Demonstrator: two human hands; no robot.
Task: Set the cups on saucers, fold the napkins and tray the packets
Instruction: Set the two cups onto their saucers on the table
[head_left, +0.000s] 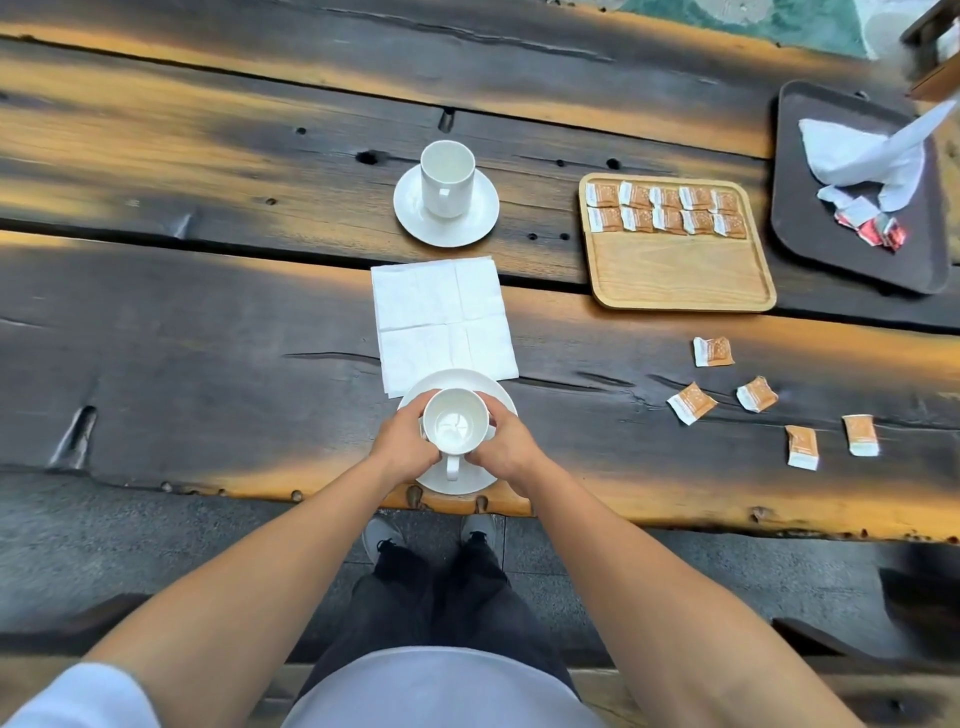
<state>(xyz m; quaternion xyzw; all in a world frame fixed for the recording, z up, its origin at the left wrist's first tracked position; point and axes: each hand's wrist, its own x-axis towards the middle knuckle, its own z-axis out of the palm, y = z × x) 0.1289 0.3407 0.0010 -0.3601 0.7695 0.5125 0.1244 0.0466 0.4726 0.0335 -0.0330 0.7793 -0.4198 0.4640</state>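
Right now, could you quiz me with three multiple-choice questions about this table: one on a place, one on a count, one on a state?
1. Where does the unfolded white paper napkin lie?
A. on a shelf
B. flat between the near white saucer and the far white saucer
C. inside a cup

2. How many orange paper packets lie loose on the dark wooden table?
A. two
B. nine
C. five

3. How is the near white ceramic cup?
A. upright, gripped by both hands
B. upside down
C. lying on its side

1 B: the near saucer overlaps its near edge, and the far saucer sits just beyond it.
2 C: five lie scattered to the napkin's right.
3 A: its open mouth faces up, and the left hand and right hand curl round it.
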